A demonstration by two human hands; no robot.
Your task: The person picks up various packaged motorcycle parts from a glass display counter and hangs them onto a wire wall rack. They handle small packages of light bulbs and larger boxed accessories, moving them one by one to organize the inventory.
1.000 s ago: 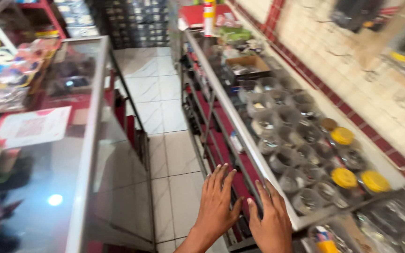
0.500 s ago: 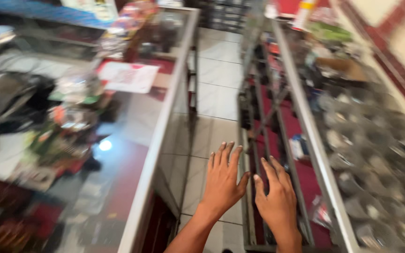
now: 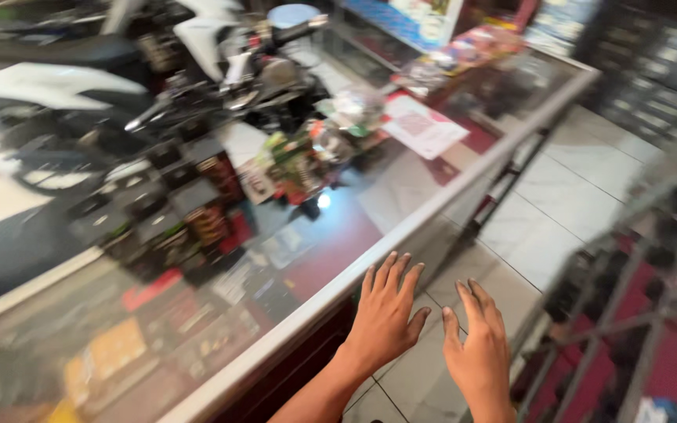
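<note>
Head view: I see both hands held out flat and empty, palms down, fingers straight and a little apart, thumbs angled inward toward each other. Nothing is pinched or gripped. The left hand (image 3: 385,317) hangs over the near edge of a glass display counter (image 3: 338,235), its fingertips just at the pale metal rim (image 3: 448,205) that runs diagonally from lower left to upper right; I cannot tell whether it touches the rim. The right hand (image 3: 479,352) floats just beside it, over the white tiled floor (image 3: 581,188) of the aisle.

Outward from my left hand, the glass top carries a reflected spot of light (image 3: 324,201), a white printed sheet (image 3: 423,125) and a jumble of small packaged goods (image 3: 299,157); more boxed items show blurred beneath the glass. Beyond the counter stands a motorcycle (image 3: 158,70) with white bodywork.

To the right of my right hand, a metal-framed rack (image 3: 628,313) with red shelves stands blurred. Far across the aisle, dark stacked drawers (image 3: 652,70) line the back.
</note>
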